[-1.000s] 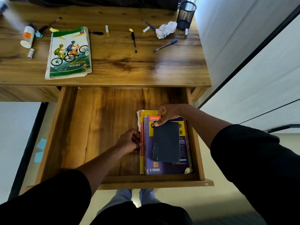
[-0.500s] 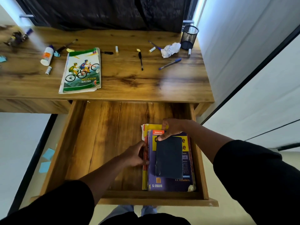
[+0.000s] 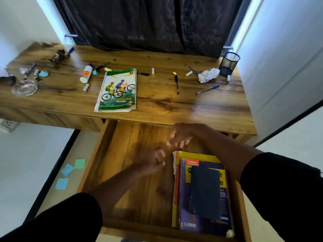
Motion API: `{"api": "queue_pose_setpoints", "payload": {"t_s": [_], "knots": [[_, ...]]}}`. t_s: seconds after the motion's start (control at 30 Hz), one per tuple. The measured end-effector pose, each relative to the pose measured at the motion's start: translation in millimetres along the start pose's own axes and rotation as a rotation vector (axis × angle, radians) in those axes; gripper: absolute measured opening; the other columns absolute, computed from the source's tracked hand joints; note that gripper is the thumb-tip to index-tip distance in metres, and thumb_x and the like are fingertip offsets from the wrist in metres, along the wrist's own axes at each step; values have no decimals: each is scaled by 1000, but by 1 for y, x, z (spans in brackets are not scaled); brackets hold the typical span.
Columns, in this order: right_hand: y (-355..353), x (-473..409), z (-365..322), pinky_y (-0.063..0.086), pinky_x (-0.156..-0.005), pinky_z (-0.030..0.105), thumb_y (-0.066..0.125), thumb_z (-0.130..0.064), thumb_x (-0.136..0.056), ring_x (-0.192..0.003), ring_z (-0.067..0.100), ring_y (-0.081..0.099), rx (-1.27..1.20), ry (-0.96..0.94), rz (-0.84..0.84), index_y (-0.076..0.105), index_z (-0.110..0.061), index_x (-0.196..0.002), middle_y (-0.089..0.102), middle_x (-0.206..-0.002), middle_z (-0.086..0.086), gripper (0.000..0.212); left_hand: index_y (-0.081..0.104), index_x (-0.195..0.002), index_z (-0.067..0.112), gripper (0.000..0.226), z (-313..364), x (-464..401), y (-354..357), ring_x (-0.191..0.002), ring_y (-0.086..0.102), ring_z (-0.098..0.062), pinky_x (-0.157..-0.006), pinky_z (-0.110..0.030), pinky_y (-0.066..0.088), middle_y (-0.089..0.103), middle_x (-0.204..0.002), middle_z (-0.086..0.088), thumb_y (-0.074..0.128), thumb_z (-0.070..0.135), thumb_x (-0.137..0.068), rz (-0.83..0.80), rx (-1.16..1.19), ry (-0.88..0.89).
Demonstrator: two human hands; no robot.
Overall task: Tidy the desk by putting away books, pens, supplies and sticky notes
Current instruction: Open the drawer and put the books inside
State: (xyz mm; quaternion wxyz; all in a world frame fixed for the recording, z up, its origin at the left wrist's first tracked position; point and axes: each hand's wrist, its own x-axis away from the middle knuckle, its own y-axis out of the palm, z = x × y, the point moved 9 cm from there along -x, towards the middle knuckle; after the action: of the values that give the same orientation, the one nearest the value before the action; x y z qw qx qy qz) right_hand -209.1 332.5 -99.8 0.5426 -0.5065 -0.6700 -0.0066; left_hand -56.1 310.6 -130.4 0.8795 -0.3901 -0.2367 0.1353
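A stack of books (image 3: 185, 203) lies at the right side of the open drawer (image 3: 132, 172), with a dark notebook (image 3: 205, 193) on top. My left hand (image 3: 152, 159) hovers blurred over the drawer floor, left of the stack, fingers apart and holding nothing. My right hand (image 3: 181, 135) is lifted above the far end of the stack, fingers spread, also without anything in it. On the desk (image 3: 157, 103) lie a Mountain Biking book (image 3: 118, 91), a black pen (image 3: 176, 83), a blue pen (image 3: 208, 89) and a glue bottle (image 3: 86, 74).
A mesh pen cup (image 3: 229, 63) stands at the desk's back right beside a crumpled paper (image 3: 208, 75). Small clutter and a glass dish (image 3: 24, 88) sit at the desk's left. Blue and green sticky notes (image 3: 70, 170) lie on the floor left of the drawer.
Both hands have let go of the book stack and risen away from it, toward the desk. The camera has tilted up, showing more of the desk and curtain.
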Motion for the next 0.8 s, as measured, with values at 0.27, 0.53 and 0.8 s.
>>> {"api": "queue_pose_setpoints", "payload": {"t_s": [0.27, 0.53, 0.8], "knots": [[-79, -51, -122, 51, -89, 29, 77, -33, -88, -117, 20, 63, -303, -186, 530, 63, -16, -132, 67, -130, 3, 49, 66, -108, 26, 16, -111, 5, -205, -93, 65, -15, -76, -30, 53, 69, -106, 3, 65, 22, -92, 622, -21, -130], [-108, -120, -154, 55, -91, 34, 75, -23, -90, -118, 23, 63, -555, -27, 625, 56, -15, -138, 64, -136, 5, 52, 60, -124, 6, 50, -216, -54, -273, -118, 58, -38, -93, -41, 46, 64, -128, -20, 44, 47, -102, 522, 118, -464], [-114, -149, -153, 60, -82, 40, 67, -15, -94, -109, 31, 63, -625, 245, 623, 46, -7, -136, 60, -130, 15, 48, 54, -132, 12, 47, -231, -78, -284, -121, 61, -36, -96, -38, 49, 65, -132, -14, 68, 30, -91, 482, 337, -571]]}}
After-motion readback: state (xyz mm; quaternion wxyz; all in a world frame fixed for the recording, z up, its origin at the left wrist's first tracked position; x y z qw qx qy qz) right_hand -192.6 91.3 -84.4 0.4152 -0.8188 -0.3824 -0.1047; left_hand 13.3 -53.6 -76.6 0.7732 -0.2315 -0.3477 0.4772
